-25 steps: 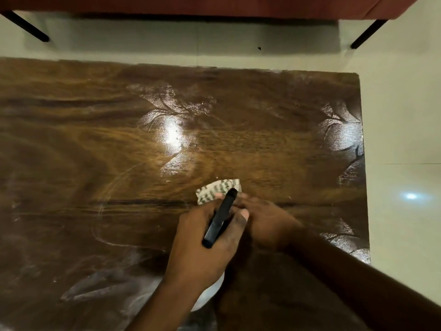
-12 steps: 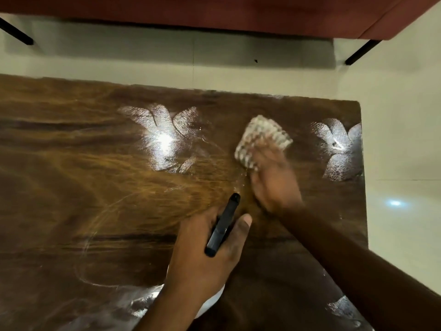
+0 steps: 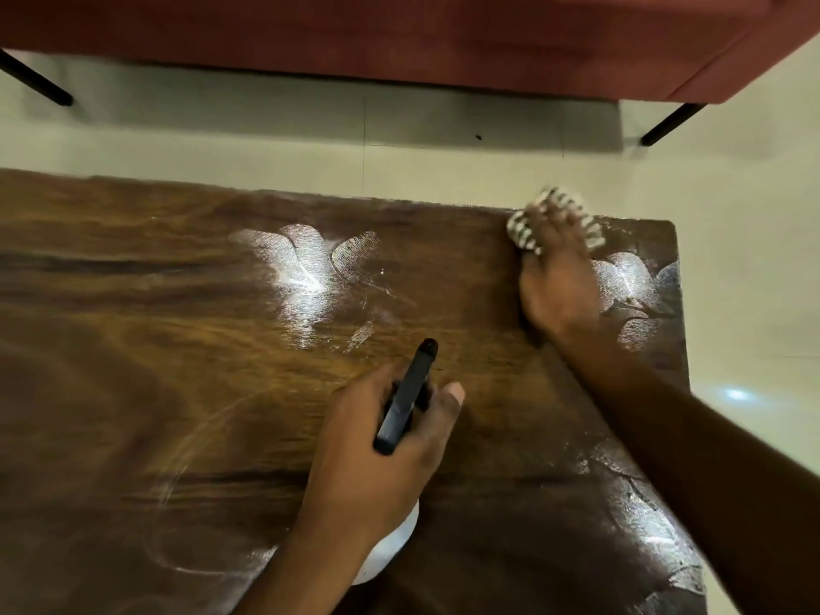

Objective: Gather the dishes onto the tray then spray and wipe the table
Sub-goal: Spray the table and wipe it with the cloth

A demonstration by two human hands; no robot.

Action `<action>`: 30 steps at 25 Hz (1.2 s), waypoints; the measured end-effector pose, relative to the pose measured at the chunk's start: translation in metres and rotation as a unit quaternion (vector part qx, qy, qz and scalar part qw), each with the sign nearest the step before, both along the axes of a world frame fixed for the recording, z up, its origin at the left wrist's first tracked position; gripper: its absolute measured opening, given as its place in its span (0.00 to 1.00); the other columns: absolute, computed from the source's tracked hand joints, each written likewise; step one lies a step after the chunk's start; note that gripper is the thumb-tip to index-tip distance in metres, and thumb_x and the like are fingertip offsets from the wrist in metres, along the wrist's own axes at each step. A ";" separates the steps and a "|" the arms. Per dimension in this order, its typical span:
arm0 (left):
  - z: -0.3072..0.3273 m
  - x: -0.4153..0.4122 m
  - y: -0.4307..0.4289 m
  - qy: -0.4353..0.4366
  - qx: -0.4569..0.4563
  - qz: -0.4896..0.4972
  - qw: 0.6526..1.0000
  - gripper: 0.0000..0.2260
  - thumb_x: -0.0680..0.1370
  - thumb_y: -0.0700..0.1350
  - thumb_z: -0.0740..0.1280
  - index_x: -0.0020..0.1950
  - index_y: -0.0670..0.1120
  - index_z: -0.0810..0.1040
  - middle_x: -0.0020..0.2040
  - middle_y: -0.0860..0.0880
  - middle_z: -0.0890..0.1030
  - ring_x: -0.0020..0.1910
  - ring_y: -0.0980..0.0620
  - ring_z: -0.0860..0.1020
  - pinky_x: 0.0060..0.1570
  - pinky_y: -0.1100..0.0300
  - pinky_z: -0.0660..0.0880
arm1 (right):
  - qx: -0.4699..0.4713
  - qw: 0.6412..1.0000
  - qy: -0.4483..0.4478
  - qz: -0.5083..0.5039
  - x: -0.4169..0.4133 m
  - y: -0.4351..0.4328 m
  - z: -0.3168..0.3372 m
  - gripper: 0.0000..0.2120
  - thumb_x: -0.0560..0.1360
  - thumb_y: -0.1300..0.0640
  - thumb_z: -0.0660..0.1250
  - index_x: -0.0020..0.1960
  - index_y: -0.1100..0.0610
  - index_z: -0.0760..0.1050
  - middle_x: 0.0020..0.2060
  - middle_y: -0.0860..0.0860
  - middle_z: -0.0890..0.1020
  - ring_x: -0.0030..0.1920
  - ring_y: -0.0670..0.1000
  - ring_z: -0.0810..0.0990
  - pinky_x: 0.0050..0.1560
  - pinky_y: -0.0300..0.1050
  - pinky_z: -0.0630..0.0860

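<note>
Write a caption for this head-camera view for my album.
Right hand wipes a checked cloth at the far edge of the glossy wooden table; left hand holds a black-topped spray bottle.

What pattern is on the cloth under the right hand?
The cloth has a light and dark checked or striped weave, somewhat blurred; the head view is the only one showing it.

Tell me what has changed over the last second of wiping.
The right hand pushed the cloth away from beside the left hand, out to the table's far right corner. The left hand kept its grip on the spray bottle at about the same spot.
</note>
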State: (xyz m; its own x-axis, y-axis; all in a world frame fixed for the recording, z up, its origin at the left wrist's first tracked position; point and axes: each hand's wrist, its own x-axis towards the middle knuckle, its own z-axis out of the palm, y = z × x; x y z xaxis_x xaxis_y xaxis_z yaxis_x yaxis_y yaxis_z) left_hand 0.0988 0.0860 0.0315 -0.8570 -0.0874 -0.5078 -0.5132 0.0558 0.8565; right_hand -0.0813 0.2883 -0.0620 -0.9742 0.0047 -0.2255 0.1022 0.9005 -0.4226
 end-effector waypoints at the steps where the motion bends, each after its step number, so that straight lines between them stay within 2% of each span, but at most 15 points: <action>1: 0.000 0.000 -0.003 0.000 0.002 0.005 1.000 0.15 0.79 0.54 0.75 0.42 0.45 0.77 0.32 0.42 0.70 0.28 0.53 0.69 0.28 0.67 0.67 | -0.002 0.997 -0.008 0.082 0.012 -0.024 -0.001 0.32 0.83 0.59 0.59 0.85 0.45 0.60 0.87 0.50 0.57 0.87 0.55 0.49 0.87 0.56 0.50; 4: 0.001 0.003 -0.009 0.021 -0.028 -0.019 0.999 0.17 0.80 0.55 0.74 0.38 0.48 0.74 0.29 0.50 0.70 0.27 0.55 0.68 0.29 0.66 0.65 | 0.020 0.895 -0.047 0.442 0.055 -0.058 -0.003 0.35 0.79 0.52 0.50 0.86 0.39 0.52 0.87 0.44 0.51 0.87 0.51 0.45 0.86 0.56 0.49; 6: 0.001 0.010 -0.015 0.032 -0.044 -0.036 0.998 0.21 0.81 0.57 0.72 0.34 0.49 0.70 0.29 0.46 0.69 0.26 0.51 0.68 0.30 0.59 0.65 | 0.049 0.837 -0.036 0.544 0.042 -0.033 -0.002 0.35 0.80 0.51 0.50 0.86 0.39 0.51 0.87 0.44 0.50 0.87 0.50 0.45 0.85 0.55 0.49; 8: 0.001 0.018 -0.019 0.029 -0.042 -0.037 0.998 0.24 0.81 0.58 0.72 0.33 0.50 0.66 0.30 0.43 0.67 0.26 0.49 0.66 0.31 0.56 0.64 | 0.070 0.905 -0.026 0.418 0.018 -0.003 -0.001 0.34 0.82 0.55 0.56 0.86 0.39 0.54 0.87 0.45 0.52 0.87 0.52 0.49 0.86 0.60 0.53; 10: 0.000 0.026 -0.026 0.022 -0.030 -0.024 0.999 0.23 0.82 0.58 0.72 0.33 0.50 0.67 0.29 0.46 0.66 0.27 0.47 0.67 0.30 0.55 0.64 | 0.027 0.987 -0.012 0.159 -0.003 0.008 0.002 0.33 0.83 0.61 0.60 0.85 0.44 0.61 0.87 0.49 0.56 0.87 0.55 0.53 0.86 0.60 0.55; 12: 0.000 0.032 -0.030 0.027 -0.028 -0.015 0.999 0.21 0.81 0.58 0.73 0.37 0.46 0.71 0.30 0.44 0.68 0.29 0.42 0.69 0.31 0.56 0.65 | 0.007 1.000 0.004 0.011 -0.005 -0.022 0.001 0.30 0.84 0.60 0.60 0.85 0.47 0.62 0.87 0.51 0.58 0.87 0.56 0.52 0.87 0.56 0.50; 15: 0.002 0.039 -0.035 0.028 -0.033 0.001 0.999 0.18 0.79 0.58 0.73 0.42 0.44 0.77 0.31 0.44 0.73 0.28 0.51 0.70 0.29 0.52 0.66 | 0.003 0.986 -0.010 0.168 0.034 -0.081 -0.004 0.31 0.84 0.56 0.57 0.86 0.44 0.59 0.87 0.46 0.55 0.87 0.54 0.48 0.86 0.56 0.51; 16: 0.002 0.040 -0.036 0.027 -0.040 0.001 0.999 0.17 0.78 0.58 0.73 0.42 0.45 0.78 0.30 0.47 0.74 0.27 0.54 0.71 0.29 0.50 0.67 | 0.011 0.958 -0.018 0.287 0.054 -0.089 -0.006 0.32 0.83 0.53 0.55 0.86 0.42 0.56 0.87 0.44 0.52 0.87 0.53 0.46 0.86 0.58 0.52; 18: 0.003 0.044 -0.041 0.025 -0.056 0.001 0.998 0.15 0.78 0.59 0.73 0.42 0.49 0.79 0.29 0.52 0.76 0.27 0.55 0.73 0.30 0.49 0.70 | 0.035 0.846 -0.044 0.530 0.084 -0.086 -0.009 0.34 0.82 0.52 0.53 0.87 0.40 0.51 0.87 0.42 0.48 0.87 0.51 0.43 0.85 0.60 0.53; 20: 0.002 0.049 -0.047 0.018 -0.057 -0.004 0.998 0.15 0.78 0.61 0.72 0.41 0.51 0.78 0.30 0.53 0.76 0.27 0.53 0.73 0.32 0.46 0.72 | 0.049 0.775 -0.035 0.629 0.077 -0.060 -0.009 0.34 0.83 0.52 0.55 0.87 0.40 0.51 0.87 0.44 0.50 0.88 0.51 0.44 0.85 0.62 0.55; 21: 0.002 0.052 -0.049 0.016 -0.065 -0.013 0.998 0.17 0.78 0.62 0.71 0.40 0.51 0.77 0.29 0.52 0.75 0.28 0.52 0.73 0.32 0.44 0.73 | 0.052 0.796 -0.034 0.602 0.069 -0.047 -0.008 0.33 0.83 0.51 0.54 0.87 0.41 0.52 0.87 0.45 0.52 0.88 0.52 0.46 0.85 0.63 0.56; 24: 0.003 0.064 -0.051 0.008 -0.092 -0.038 0.995 0.21 0.78 0.66 0.69 0.37 0.52 0.73 0.28 0.51 0.71 0.26 0.51 0.72 0.30 0.42 0.73 | 0.015 0.948 -0.013 0.318 0.047 -0.033 -0.005 0.32 0.82 0.53 0.55 0.85 0.42 0.59 0.86 0.49 0.58 0.87 0.55 0.52 0.84 0.64 0.58; 27: 0.004 0.080 -0.050 0.005 -0.090 -0.032 0.995 0.21 0.78 0.66 0.69 0.36 0.52 0.73 0.28 0.51 0.73 0.27 0.50 0.74 0.30 0.42 0.74 | -0.055 0.996 0.007 0.064 0.073 -0.094 -0.005 0.31 0.83 0.60 0.62 0.85 0.46 0.63 0.86 0.49 0.58 0.87 0.54 0.51 0.86 0.60 0.52; 28: 0.003 0.087 -0.050 0.008 -0.090 -0.031 0.995 0.19 0.78 0.66 0.70 0.39 0.52 0.75 0.30 0.50 0.75 0.29 0.50 0.76 0.32 0.43 0.75 | -0.053 0.996 -0.008 0.072 0.095 -0.112 -0.007 0.31 0.83 0.61 0.62 0.84 0.48 0.64 0.86 0.51 0.59 0.87 0.54 0.51 0.86 0.60 0.51; 30: 0.000 0.101 -0.049 -0.001 -0.086 -0.030 0.996 0.15 0.76 0.66 0.71 0.45 0.54 0.80 0.36 0.52 0.81 0.35 0.53 0.81 0.37 0.47 0.79 | -0.004 0.959 -0.040 0.280 0.151 -0.122 -0.012 0.30 0.82 0.57 0.61 0.84 0.52 0.65 0.85 0.55 0.62 0.86 0.58 0.52 0.85 0.64 0.54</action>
State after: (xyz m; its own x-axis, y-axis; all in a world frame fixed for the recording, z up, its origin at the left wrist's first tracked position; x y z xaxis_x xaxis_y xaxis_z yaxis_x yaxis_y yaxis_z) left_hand 0.2002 0.0371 0.0312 -0.8624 -0.1214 -0.4914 -0.5060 0.2329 0.8305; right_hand 0.0696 0.1665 -0.0741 -0.8033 -0.5156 -0.2982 -0.3629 0.8206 -0.4414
